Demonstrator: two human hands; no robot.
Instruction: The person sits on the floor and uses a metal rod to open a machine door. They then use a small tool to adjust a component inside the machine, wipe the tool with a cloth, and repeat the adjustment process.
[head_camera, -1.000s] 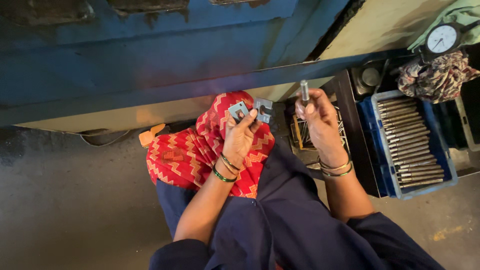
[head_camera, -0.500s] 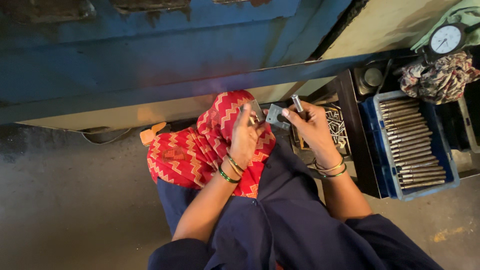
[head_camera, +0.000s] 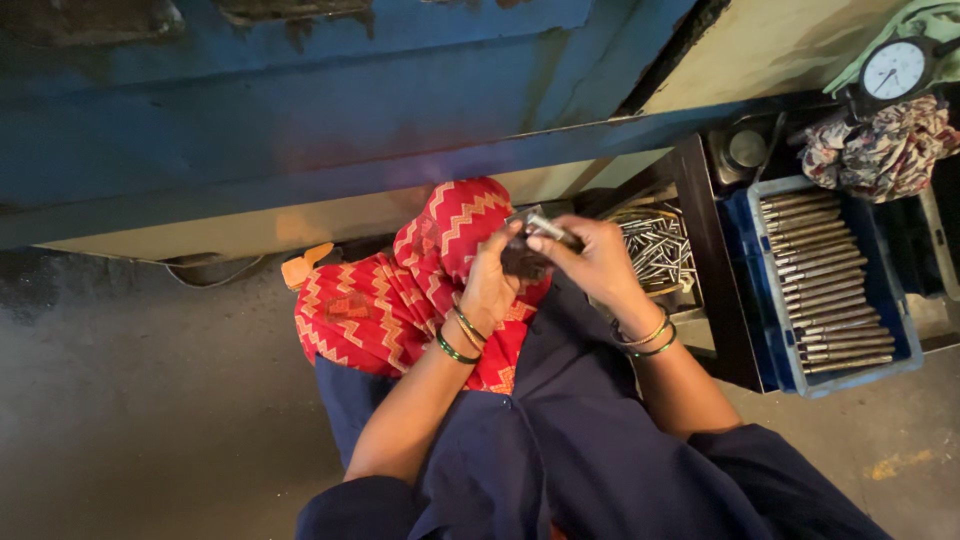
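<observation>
A small grey metal gauge block (head_camera: 524, 222) sits between the two hands, held up in front of the person's lap, above a red cloth with a zigzag pattern (head_camera: 400, 290). The left hand (head_camera: 490, 285) is closed around the block from below and behind, fingers curled on it. The right hand (head_camera: 595, 258) comes in from the other side, with a short metal pin (head_camera: 556, 233) pinched between thumb and fingertips, the pin's end lying against the block. The two hands touch or nearly touch around these parts; how the pin sits in the block cannot be made out.

Both wrists carry thin bangles, green and gold. The person wears dark blue clothing (head_camera: 560, 450), and the red cloth lies draped over the left knee.

Just beyond the right hand lies a heap of similar metal pins (head_camera: 655, 245) in a dark tray. Farther to the right a blue crate (head_camera: 890, 300) holds longer steel rods (head_camera: 820, 280) laid side by side in a row. Above the crate rests a bundled patterned rag (head_camera: 880, 150), and near it stands a round dial gauge (head_camera: 893, 70) with a white face. A blue-painted machine body (head_camera: 300, 110) fills the upper part of the view, and a grey concrete floor (head_camera: 130, 400) spreads out on the left.
</observation>
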